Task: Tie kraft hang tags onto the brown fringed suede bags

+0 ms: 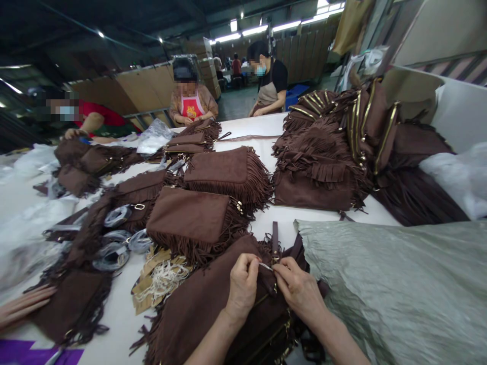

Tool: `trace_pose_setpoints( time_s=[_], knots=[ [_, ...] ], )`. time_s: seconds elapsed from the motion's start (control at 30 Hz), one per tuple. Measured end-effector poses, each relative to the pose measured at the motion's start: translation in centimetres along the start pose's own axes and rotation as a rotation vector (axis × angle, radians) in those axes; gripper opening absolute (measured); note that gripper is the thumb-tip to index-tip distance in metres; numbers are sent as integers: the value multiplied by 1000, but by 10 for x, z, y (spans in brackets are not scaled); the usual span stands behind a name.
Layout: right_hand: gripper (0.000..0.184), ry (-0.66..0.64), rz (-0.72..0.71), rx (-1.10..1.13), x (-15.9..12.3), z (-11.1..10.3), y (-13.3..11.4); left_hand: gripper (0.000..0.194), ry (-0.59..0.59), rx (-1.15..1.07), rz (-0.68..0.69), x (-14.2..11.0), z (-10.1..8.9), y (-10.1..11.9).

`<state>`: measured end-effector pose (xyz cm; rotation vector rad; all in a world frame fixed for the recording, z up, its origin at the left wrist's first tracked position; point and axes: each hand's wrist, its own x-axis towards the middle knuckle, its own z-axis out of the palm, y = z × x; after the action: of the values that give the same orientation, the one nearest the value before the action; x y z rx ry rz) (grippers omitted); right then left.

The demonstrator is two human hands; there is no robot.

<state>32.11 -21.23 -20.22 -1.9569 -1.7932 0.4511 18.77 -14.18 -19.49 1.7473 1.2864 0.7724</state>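
My left hand point(243, 284) pinches one end of a short white string point(265, 266). At its other end, the fingers of my right hand point(299, 286) are closed on it, beside a brown wrist strap point(275, 241) that stands upright. Both hands are above a dark brown fringed bag point(201, 309) with brass zippers, which lies nearest me. What the string passes through is hidden by my fingers. To the left of this bag is a pile of brown card tags point(142, 286) with tangled white strings point(167, 279).
Fringed pouches point(190, 215) lie in the middle of the white table point(125, 294), and more bags point(315, 187) are heaped at right. Greenish plastic sheeting point(399, 284) covers the right front. Coiled straps point(112, 256) lie left. Another person's hand point(26, 306) rests at far left; several co-workers are beyond.
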Motion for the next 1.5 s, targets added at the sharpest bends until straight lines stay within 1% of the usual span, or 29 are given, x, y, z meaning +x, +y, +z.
trace_pose_setpoints(
  time_s=[0.13,0.23,0.37,0.47,0.53,0.57,0.6,0.67,0.7,0.8,0.97,1.2,1.27,1.33,1.43,1.5],
  knots=[
    [24,-15,-15,15,2,0,2,18,20,-26,6,0,1,-1],
    [23,-18,-29,40,4,1,3,18,11,-31,14,-1,1,-2],
    [23,6,-12,128,5,3,3,18,-8,34,24,-1,-1,-5],
    [22,40,18,209,5,3,4,16,-25,126,108,3,-2,-4],
    [21,54,26,250,5,4,5,30,-113,180,192,6,-2,0],
    [21,55,28,267,5,5,6,37,-187,212,224,7,-1,2],
    [21,54,31,282,5,5,7,39,-266,253,242,8,1,5],
    [20,44,42,310,4,6,9,30,-381,350,231,9,5,8],
    [20,41,50,321,4,7,10,24,-404,392,214,10,7,9],
    [19,36,74,350,3,9,13,16,-388,461,175,10,12,8],
    [18,58,101,370,2,11,13,13,-390,436,167,11,13,5],
    [19,92,74,311,2,11,11,15,-372,441,133,12,15,10],
    [19,87,56,276,2,8,10,15,-378,391,94,14,15,13],
    [19,50,42,226,2,2,10,12,-407,253,-7,16,15,16],
    [19,-38,51,209,2,-8,10,8,-466,-137,-250,20,14,20],
    [18,-109,93,280,3,-14,11,6,-466,-393,-403,21,13,22]
  ],
)
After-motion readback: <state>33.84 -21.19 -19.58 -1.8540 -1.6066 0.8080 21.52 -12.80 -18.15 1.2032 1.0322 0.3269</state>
